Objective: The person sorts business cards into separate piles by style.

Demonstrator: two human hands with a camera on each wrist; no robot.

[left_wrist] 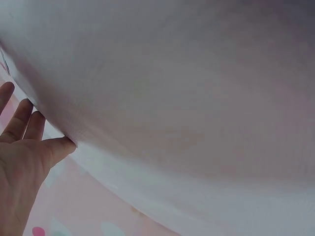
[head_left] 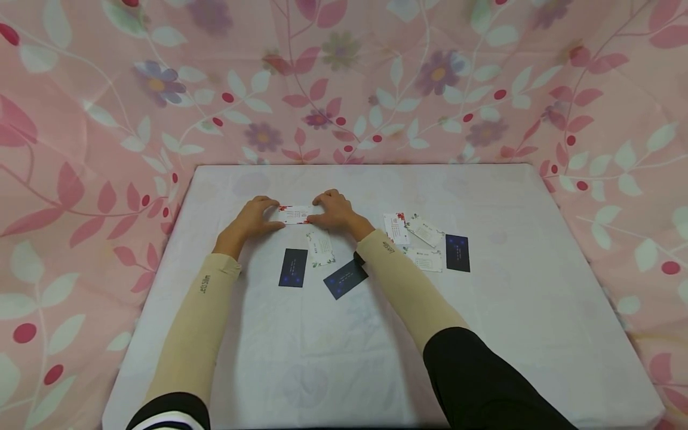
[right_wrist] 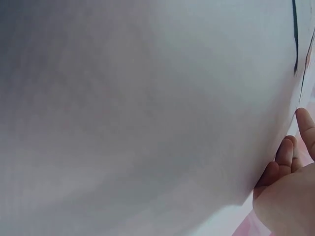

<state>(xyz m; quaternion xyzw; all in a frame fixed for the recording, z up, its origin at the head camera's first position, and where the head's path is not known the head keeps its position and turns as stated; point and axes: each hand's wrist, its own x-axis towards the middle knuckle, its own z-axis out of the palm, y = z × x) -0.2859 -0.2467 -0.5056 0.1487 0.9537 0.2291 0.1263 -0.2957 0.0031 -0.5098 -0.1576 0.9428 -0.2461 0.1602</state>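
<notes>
A white business card with red flowers and printed text [head_left: 295, 214] lies near the far side of the table. My left hand [head_left: 251, 218] holds its left end, index finger at the far corner and thumb at the near one. Around the right end, the thumb and fingers of my right hand [head_left: 335, 212] hold it and cover part of it. Just below lies a white card with green leaves [head_left: 321, 248]. In the left wrist view, fingertips of the left hand [left_wrist: 29, 152] meet the cloth. The right hand [right_wrist: 290, 182] shows several bent fingers; the card itself is hidden there.
Two dark blue cards, one upright [head_left: 293, 268] and one slanted [head_left: 345, 279], lie nearer me. To the right are a red-flowered card [head_left: 396, 228], two leaf-patterned cards [head_left: 424, 231] and a dark blue card [head_left: 457, 253]. White cloth covers the table [head_left: 516, 334]; a floral curtain [head_left: 344, 77] stands behind.
</notes>
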